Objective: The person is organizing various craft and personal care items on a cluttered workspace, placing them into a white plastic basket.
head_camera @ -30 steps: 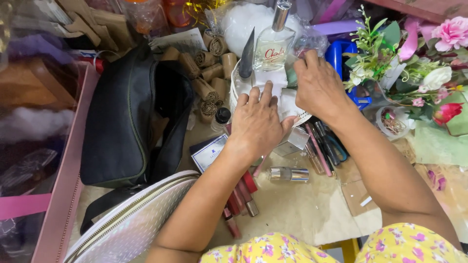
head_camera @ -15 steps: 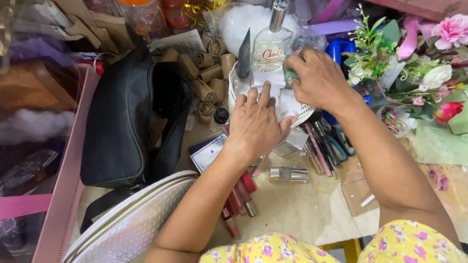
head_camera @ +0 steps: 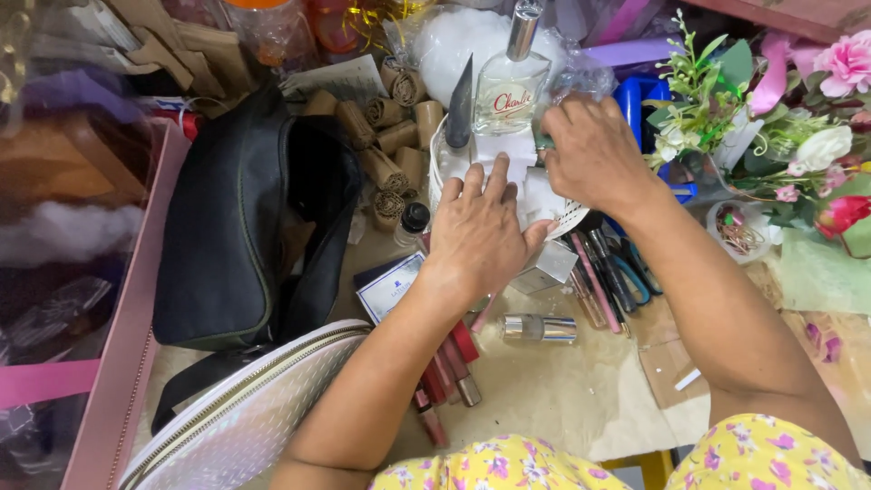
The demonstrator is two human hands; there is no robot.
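Left hand [head_camera: 479, 234] lies flat and open, fingers spread, pressing down on the white paper [head_camera: 515, 150] packed in the round white basket [head_camera: 437, 168] at upper centre. Right hand [head_camera: 594, 154] is curled shut on clear wrapping [head_camera: 581, 77] just beside the glass perfume bottle [head_camera: 508, 86]. That bottle stands upright, long axis vertical, directly above both hands in the frame, right hand nearer. Black bag [head_camera: 245, 218] sits left on the worktop [head_camera: 581, 399].

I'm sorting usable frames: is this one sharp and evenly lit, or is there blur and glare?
Head view: even, soft light with faint shadows; both hands, left and right, and the clear bottle look sharp; the left edge by the pink box is blurred; slight glare on the silver tube.
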